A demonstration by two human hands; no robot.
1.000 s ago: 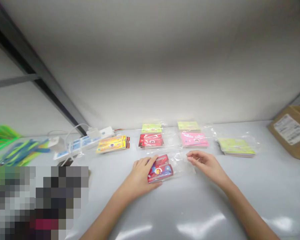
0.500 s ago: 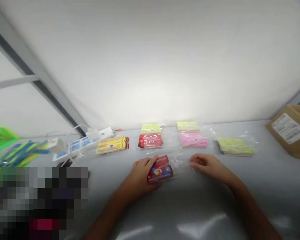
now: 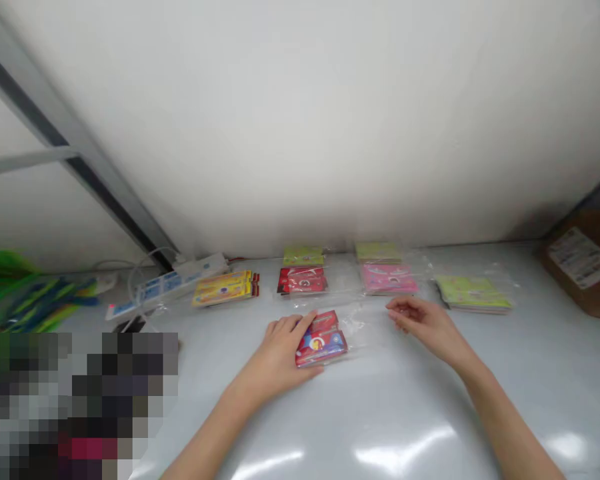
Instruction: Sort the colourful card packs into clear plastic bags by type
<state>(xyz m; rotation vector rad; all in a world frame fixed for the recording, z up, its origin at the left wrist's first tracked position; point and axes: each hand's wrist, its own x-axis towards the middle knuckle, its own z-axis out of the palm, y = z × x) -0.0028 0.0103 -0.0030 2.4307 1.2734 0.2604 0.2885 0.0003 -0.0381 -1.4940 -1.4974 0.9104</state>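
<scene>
- Red-and-blue card pack (image 3: 321,347) sits near the front of the white tabletop (image 3: 430,427), on clear plastic (image 3: 365,330); my left hand (image 3: 275,357) lies open over it, keeping it steady.
- My right hand (image 3: 420,319) is open, just beside the plastic, holding nothing.
- Pink cards (image 3: 389,279), red cards (image 3: 303,281), yellow cards (image 3: 224,288) and green cards (image 3: 473,293) line the far edge.
- A power strip (image 3: 170,287) sits far left; a cardboard box (image 3: 585,263) occupies the far right corner.

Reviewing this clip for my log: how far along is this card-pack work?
Done-looking: the pink stack and lime stack lie in clear plastic bags. In hand: the left hand rests on a red-and-blue card stack; the right hand hovers empty beside it. Left: its plastic, perhaps still unclosed.
</scene>
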